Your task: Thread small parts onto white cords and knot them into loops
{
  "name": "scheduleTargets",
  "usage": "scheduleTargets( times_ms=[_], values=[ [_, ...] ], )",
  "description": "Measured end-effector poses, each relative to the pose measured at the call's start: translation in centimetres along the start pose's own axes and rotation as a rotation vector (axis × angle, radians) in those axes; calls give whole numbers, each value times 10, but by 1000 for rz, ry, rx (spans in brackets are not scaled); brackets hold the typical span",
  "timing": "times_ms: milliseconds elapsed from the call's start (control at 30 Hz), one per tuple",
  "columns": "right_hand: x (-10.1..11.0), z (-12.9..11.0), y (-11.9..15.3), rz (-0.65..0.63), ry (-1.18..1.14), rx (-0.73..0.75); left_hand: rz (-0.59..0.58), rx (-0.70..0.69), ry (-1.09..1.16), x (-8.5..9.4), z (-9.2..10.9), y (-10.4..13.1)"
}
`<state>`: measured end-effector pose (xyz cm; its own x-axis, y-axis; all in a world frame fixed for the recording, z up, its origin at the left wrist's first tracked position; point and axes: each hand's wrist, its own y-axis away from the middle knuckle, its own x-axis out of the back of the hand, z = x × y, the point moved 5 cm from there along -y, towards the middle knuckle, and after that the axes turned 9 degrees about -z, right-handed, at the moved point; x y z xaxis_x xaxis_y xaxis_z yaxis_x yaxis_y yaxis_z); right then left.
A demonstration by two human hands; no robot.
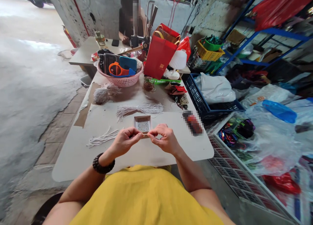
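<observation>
My left hand (127,140) and my right hand (164,138) meet over the near side of the table, each closed in a pinch. Between the fingertips runs a short stretch of thin pale cord (145,134); its ends are hidden. Just beyond the fingers sits a small open cardboard box (142,117) of tiny silvery pieces, too small to name. A bundle of white cords (139,110) lies behind the box. Left of my left hand, a smaller bunch of white cords (102,138) is spread on the tabletop.
On the table (80,156) stand a pink basket (122,81) of assorted items, a red paper bag (160,52) and a white lamp (178,59). A tangled cord heap (101,95) lies left. Crates (202,104) and plastic bags crowd the right. A person (128,19) sits across.
</observation>
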<state>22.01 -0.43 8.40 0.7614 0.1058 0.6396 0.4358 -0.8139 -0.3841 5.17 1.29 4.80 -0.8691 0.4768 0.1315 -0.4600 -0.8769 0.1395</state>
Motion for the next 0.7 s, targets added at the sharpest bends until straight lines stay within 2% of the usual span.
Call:
scheduleTargets(
  times_ms=[133, 300, 533, 700],
  values=[
    [2, -1, 2, -6, -31, 6, -73, -1, 56, 0, 3, 2],
    [-2, 3, 3, -100, 11, -46, 3, -12, 87, 4, 1, -1],
    [-4, -1, 0, -125, 69, -78, 15, -19, 86, 4, 3, 1],
    [-4, -5, -2, -129, 73, -64, -99, -6, 100, 1, -2, 1]
  ],
)
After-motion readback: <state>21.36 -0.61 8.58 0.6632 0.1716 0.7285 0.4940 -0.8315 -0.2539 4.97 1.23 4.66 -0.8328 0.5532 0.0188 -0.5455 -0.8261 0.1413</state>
